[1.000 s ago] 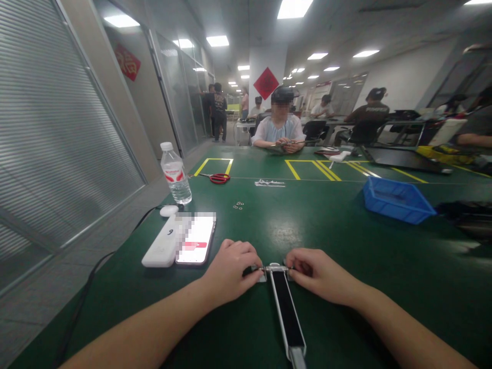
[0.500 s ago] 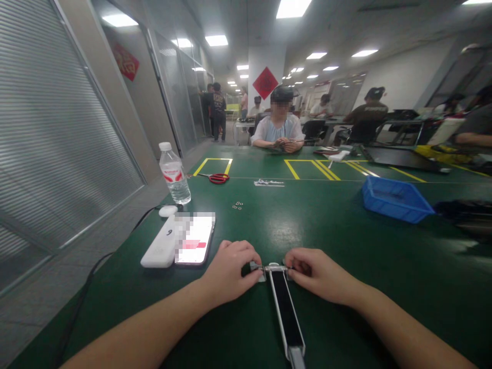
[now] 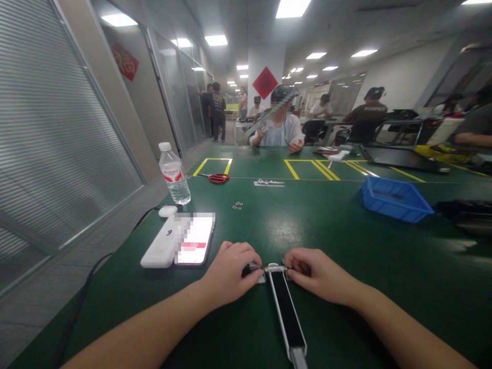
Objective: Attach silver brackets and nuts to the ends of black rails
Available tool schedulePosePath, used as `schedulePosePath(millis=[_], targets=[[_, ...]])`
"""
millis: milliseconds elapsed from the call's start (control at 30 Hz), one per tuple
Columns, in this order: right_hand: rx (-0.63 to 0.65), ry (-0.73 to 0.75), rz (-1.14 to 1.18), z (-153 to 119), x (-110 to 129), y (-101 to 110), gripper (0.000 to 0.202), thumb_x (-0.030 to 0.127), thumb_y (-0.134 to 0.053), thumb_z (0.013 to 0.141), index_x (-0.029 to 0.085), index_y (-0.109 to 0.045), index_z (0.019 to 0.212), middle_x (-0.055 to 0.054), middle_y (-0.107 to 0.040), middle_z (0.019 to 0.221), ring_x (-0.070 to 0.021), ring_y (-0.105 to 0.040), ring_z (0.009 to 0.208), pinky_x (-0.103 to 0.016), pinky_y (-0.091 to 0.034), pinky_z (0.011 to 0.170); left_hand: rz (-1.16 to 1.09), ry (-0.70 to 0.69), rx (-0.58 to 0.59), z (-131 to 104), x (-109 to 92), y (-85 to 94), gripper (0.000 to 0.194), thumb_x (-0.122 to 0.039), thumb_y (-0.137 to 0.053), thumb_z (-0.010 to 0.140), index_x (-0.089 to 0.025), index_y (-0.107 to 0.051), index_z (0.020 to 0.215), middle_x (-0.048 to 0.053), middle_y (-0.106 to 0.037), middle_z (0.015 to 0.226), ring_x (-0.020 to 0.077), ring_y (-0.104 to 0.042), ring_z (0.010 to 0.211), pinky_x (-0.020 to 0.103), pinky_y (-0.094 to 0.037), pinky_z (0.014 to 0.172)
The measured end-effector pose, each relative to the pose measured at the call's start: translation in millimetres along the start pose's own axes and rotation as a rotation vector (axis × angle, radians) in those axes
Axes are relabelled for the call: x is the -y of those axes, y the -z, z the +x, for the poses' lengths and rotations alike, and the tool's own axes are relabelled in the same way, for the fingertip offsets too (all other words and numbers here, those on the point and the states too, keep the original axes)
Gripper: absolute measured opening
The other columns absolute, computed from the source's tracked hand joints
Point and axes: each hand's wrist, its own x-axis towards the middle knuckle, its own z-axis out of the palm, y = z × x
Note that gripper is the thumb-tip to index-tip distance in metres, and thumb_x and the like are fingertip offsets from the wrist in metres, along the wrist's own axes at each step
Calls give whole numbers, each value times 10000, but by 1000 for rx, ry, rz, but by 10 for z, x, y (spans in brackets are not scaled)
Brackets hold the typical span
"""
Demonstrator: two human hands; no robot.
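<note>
On the green table in front of me lies a long, narrow bar with a pale metal frame and a black face. A short metal crossbar runs across its far end, and a grey metal strip extends from the near end. My left hand pinches a small dark and silver metal piece at the crossbar's left end. Closed at the opposite end, my right hand has thumb and fingertips on the crossbar's right tip. What lies inside the right fingers is mostly hidden.
Left of my hands lie a phone and a white power bank, with a water bottle behind. Several small rings, red-handled scissors and a blue bin are farther off. A person sits opposite.
My hands and the bar have barely shifted; the left fingers turned slightly on the metal piece. The person opposite has raised a long thin strip and moved their hands apart.
</note>
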Motion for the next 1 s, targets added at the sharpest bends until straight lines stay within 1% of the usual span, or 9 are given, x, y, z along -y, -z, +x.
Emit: schedulePosePath(millis=[100, 233, 367, 533, 767, 900, 1000], targets=[[-3, 1, -4, -2, -4, -2, 33, 153, -553, 827, 164, -584, 832, 39, -464, 621, -98, -439, 568, -204, -323, 546, 22, -11, 17, -4, 15, -14, 61, -221, -645, 817, -194, -655, 870, 14, -668, 943, 194, -598, 899, 334, -316, 777], [-1, -1, -5, -10, 9, 1, 44, 137, -550, 819, 163, -582, 829, 37, -473, 627, -97, -445, 572, -203, -326, 551, 27, -60, -16, -10, 23, -27, 44, -215, -620, 833, -192, -654, 851, 10, -668, 928, 184, -597, 883, 341, -312, 787], [-1, -7, -1, 0, 14, 4, 33, 145, -547, 824, 163, -575, 819, 40, -461, 619, -96, -437, 565, -204, -323, 547, 21, -47, -7, -4, 2, -12, 91, -171, -569, 858, -191, -655, 836, 10, -673, 922, 180, -597, 887, 341, -313, 785], [-4, -5, -5, 6, 11, -2, 29, 161, -546, 830, 163, -571, 815, 39, -460, 624, -101, -436, 570, -210, -325, 548, 37, 16, 12, 0, -6, -3, 63, -223, -608, 847, -191, -662, 849, 15, -669, 931, 195, -595, 896, 347, -320, 790], [-4, 1, -15, 6, -6, -6, 25, 154, -547, 825, 164, -569, 821, 41, -460, 626, -98, -436, 568, -207, -319, 546, 67, -74, -18, -16, 17, -21, 49, -201, -611, 826, -192, -649, 854, 7, -657, 917, 183, -589, 869, 348, -308, 792], [0, 1, -11, 0, -19, -9, 27, 156, -545, 826, 166, -570, 828, 42, -459, 622, -97, -433, 565, -206, -320, 546, 61, -60, -9, -9, -2, -10, 106, -182, -546, 870, -191, -649, 845, 7, -660, 913, 179, -588, 869, 344, -306, 778], [-1, 7, -9, -6, -9, -5, 29, 160, -541, 829, 166, -570, 828, 40, -460, 627, -99, -437, 570, -208, -325, 548, 66, -29, -1, -5, -7, -12, 94, -211, -562, 865, -192, -654, 869, 17, -663, 938, 189, -587, 886, 345, -313, 781]])
